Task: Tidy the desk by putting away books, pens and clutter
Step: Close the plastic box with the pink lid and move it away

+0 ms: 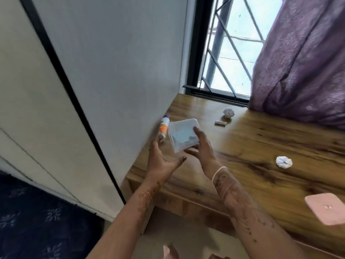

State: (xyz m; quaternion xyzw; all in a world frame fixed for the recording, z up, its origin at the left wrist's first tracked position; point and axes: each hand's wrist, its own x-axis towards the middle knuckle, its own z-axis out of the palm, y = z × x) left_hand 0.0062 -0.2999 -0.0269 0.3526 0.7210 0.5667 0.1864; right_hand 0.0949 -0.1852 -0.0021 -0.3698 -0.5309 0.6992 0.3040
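Box: your translucent square plastic box [183, 134] is held tilted over the wooden desk's [261, 146] left end, by the wall.
Handling: probably light, stiff, slick; take opposite edges.
Right hand [202, 146]: grips it, thumb on top, fingers beneath.
Left hand [162, 157]: spread open, holding nothing, just beside it.

Two paper balls [229, 113] [284, 161], one box [183, 135], one bottle [164, 128].

Daylit room, soft light, some blur.
Daylight comes in thru the window [231, 53] top right, glass blown out near white. Desk [261, 139] is evenly lit, w/ faint soft shadows by the paper balls [284, 162]. Wall [121, 62] is greyer, the floor bottom left dark. Plastic box [183, 135] is slightly smeared. Edges stretch & lean, wide-angle.
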